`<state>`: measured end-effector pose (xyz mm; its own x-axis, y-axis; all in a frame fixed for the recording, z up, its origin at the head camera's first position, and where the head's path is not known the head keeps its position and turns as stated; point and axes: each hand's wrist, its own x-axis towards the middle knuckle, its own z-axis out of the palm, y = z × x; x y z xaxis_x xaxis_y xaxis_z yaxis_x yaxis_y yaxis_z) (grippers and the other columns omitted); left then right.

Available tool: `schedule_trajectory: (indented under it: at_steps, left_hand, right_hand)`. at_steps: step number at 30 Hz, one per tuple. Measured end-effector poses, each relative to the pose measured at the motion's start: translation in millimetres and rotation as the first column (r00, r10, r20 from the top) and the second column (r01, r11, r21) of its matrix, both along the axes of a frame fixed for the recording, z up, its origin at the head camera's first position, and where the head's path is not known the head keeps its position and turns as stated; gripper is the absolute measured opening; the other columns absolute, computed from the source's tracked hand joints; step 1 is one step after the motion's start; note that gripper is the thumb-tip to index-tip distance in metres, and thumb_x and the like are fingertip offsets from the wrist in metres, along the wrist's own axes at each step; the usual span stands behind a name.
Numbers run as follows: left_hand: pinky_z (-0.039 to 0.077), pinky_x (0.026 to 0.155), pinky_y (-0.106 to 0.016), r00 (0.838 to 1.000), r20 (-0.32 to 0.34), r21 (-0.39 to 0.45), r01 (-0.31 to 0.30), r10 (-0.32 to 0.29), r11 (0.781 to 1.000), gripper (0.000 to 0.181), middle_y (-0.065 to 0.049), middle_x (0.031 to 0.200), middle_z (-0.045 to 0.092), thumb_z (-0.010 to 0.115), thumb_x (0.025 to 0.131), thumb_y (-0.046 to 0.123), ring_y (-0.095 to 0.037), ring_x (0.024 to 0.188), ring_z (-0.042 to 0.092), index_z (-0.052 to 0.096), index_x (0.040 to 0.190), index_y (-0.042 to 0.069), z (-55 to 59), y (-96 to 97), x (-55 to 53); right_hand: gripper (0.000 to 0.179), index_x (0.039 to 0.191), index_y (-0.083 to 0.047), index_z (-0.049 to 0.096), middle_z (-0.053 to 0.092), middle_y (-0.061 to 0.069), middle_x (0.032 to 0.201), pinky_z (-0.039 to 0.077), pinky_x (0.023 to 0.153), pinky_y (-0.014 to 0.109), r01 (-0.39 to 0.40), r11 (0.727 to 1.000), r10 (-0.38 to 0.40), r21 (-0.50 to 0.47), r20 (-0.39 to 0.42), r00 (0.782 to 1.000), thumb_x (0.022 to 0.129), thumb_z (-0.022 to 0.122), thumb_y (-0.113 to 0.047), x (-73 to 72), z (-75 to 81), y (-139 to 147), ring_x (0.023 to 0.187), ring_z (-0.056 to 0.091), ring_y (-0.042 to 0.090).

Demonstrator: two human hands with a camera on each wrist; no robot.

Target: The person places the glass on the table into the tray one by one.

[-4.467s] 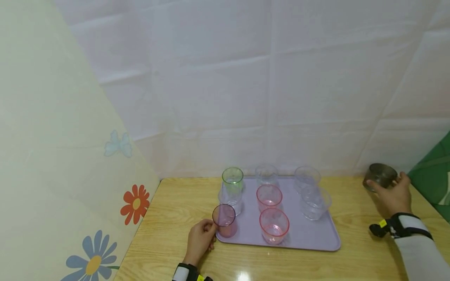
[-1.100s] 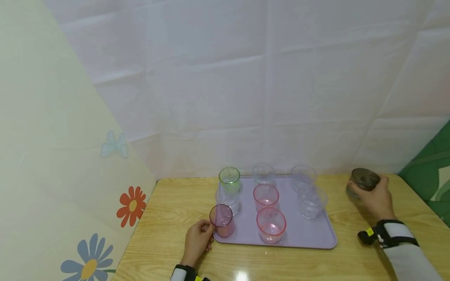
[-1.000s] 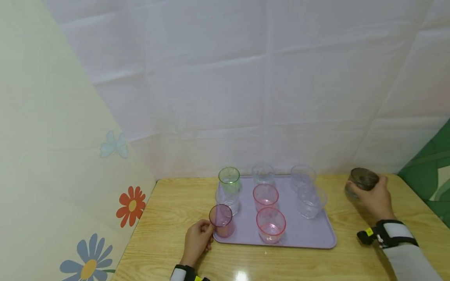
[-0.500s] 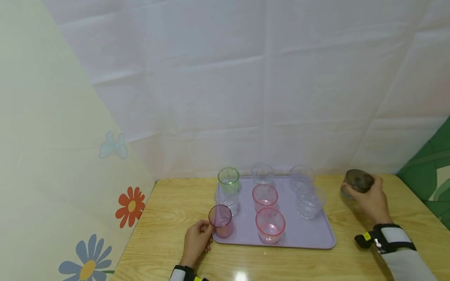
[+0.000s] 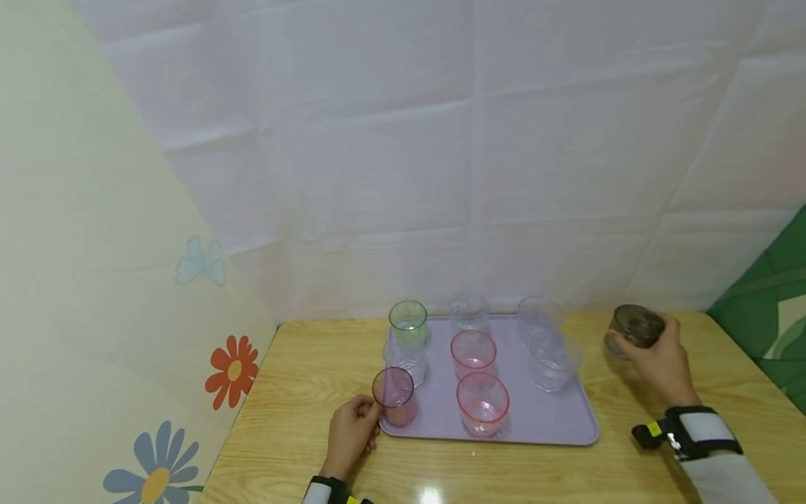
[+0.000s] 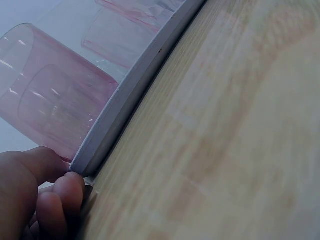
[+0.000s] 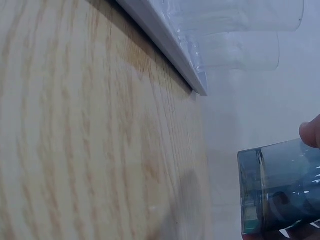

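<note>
My right hand (image 5: 664,364) grips a smoky dark glass (image 5: 636,327) to the right of the lilac tray (image 5: 535,427). In the right wrist view the glass (image 7: 280,185) is off the table, its thick base showing. My left hand (image 5: 350,428) pinches the tray's near left corner; the left wrist view shows thumb and finger (image 6: 68,190) on the rim. Close beside that hand stands a purple glass (image 5: 399,406) on the tray. Also on the tray are a green-rimmed glass (image 5: 408,325), two pink cups (image 5: 474,357) and several clear ones (image 5: 554,367).
The tray lies on a wood-grain table (image 5: 302,364). A white sheet (image 5: 378,175) hangs behind the table. To the left is a wall with flower pictures (image 5: 234,369), to the right a green patterned panel (image 5: 781,308).
My right hand has carried the smoky glass leftward from the table's far right, closer to the tray. The left hand keeps its place at the tray's corner.
</note>
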<state>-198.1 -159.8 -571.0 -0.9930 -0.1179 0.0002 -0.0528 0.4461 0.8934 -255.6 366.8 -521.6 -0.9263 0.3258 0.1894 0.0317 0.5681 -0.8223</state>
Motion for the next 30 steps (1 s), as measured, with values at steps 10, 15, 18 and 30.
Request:
schedule_trajectory:
  at_steps: [10, 15, 18, 30]
  left_hand:
    - [0.049, 0.031, -0.033, 1.000, -0.015, 0.005, 0.011, -0.011, 1.000, 0.013, 0.000, 0.056, 0.060, 0.066, 0.090, 0.024, -0.015, 0.034, 0.053, 0.067, 0.093, 0.011, 1.0, 0.0, -2.0]
    - [0.049, 0.031, -0.033, 1.000, -0.008, 0.013, 0.014, -0.014, 1.000, 0.014, 0.000, 0.055, 0.060, 0.067, 0.090, 0.025, -0.015, 0.033, 0.053, 0.066, 0.093, 0.011, 1.7, 0.5, -0.1]
    - [0.049, 0.031, -0.032, 1.000, -0.006, 0.012, 0.014, -0.014, 1.000, 0.014, 0.000, 0.055, 0.060, 0.067, 0.090, 0.025, -0.014, 0.033, 0.052, 0.067, 0.092, 0.012, 1.0, 0.1, 0.8]
    - [0.049, 0.031, -0.033, 1.000, -0.002, 0.020, 0.016, -0.016, 1.000, 0.015, -0.001, 0.056, 0.060, 0.067, 0.090, 0.026, -0.014, 0.034, 0.053, 0.066, 0.094, 0.011, -0.5, -0.7, 0.9]
  right_hand:
    - [0.100, 0.152, -0.003, 0.000, 0.020, 0.050, 0.139, 0.027, 0.094, 0.077, 0.001, 1.000, -0.001, -0.004, -0.004, 1.000, 0.088, 0.066, -0.043, 8.9, 3.0, -1.8, 0.124, 0.024, 0.063]
    - [0.099, 0.151, -0.002, 0.001, 0.021, 0.051, 0.138, 0.027, 0.093, 0.078, -0.004, 1.000, 0.004, 0.006, -0.005, 1.000, 0.088, 0.066, -0.042, 14.3, 1.1, -1.1, 0.123, 0.025, 0.064]
    - [0.099, 0.151, -0.001, 0.001, 0.021, 0.051, 0.138, 0.028, 0.093, 0.078, -0.003, 1.000, 0.003, 0.010, -0.004, 1.000, 0.088, 0.066, -0.042, 16.7, -0.3, -1.1, 0.123, 0.025, 0.064]
    - [0.098, 0.151, -0.001, 0.005, 0.025, 0.051, 0.136, 0.030, 0.091, 0.077, 0.005, 1.000, -0.005, 0.010, -0.013, 1.000, 0.087, 0.068, -0.040, 25.7, -2.5, -3.2, 0.121, 0.029, 0.064]
